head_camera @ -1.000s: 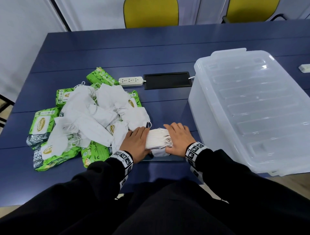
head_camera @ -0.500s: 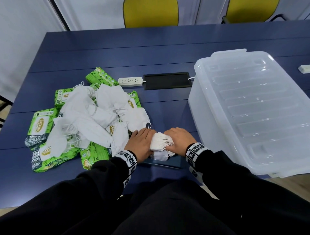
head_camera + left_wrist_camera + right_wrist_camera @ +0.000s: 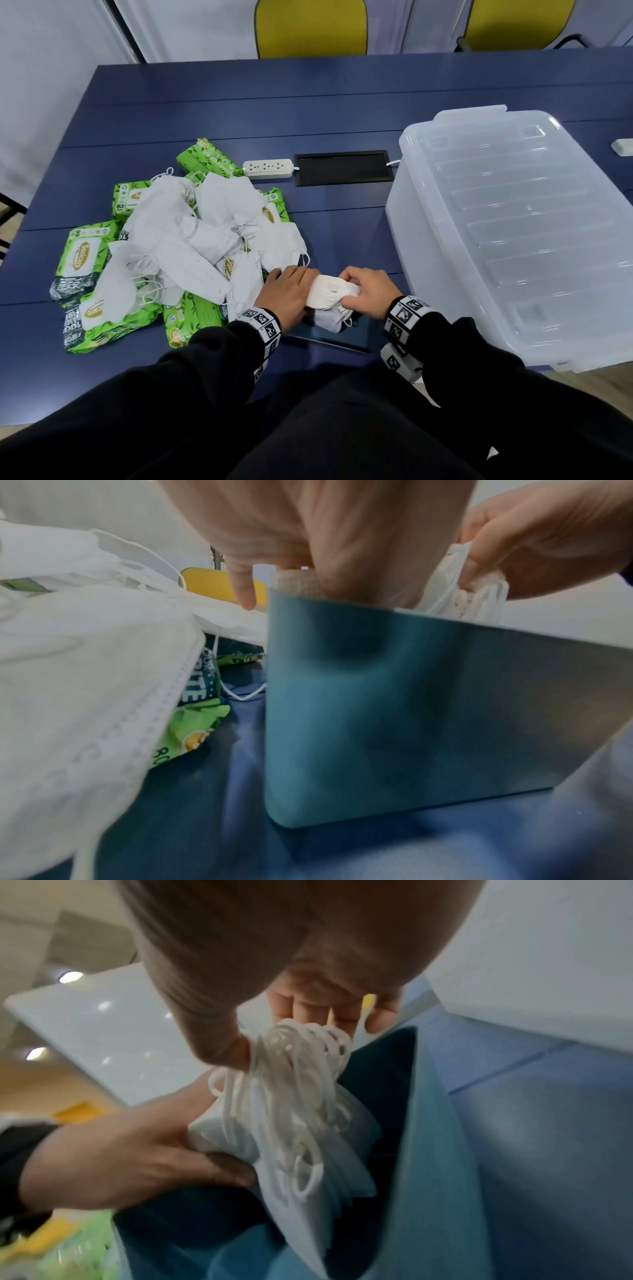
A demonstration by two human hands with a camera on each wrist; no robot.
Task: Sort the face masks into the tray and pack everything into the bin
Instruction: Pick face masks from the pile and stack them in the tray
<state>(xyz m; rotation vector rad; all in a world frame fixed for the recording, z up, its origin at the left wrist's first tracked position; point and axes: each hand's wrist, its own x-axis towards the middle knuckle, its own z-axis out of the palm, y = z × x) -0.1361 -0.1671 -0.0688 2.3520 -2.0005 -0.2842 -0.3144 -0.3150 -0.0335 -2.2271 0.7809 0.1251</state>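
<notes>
Since a second ago the stack of face masks (image 3: 329, 291) has turned from lying flat between the hands to standing tilted, its lower end dipping into the teal tray (image 3: 346, 337). At the far left of the desk (image 3: 308, 113), green wipe packs (image 3: 80, 253) lie under a loose heap of white masks (image 3: 178, 240). Just right of the heap, the left hand (image 3: 286, 291) has its grip curled round the left end of the stack, thumb underneath. The right hand (image 3: 368, 291) pinches the other end, where the ear loops (image 3: 294, 1085) bunch together under its fingers. The tray sits at the near desk edge beneath both hands. Behind it lie a white power strip (image 3: 268, 168) and a black panel (image 3: 342, 168). At the right stands the clear bin (image 3: 513, 222), its lid on.
</notes>
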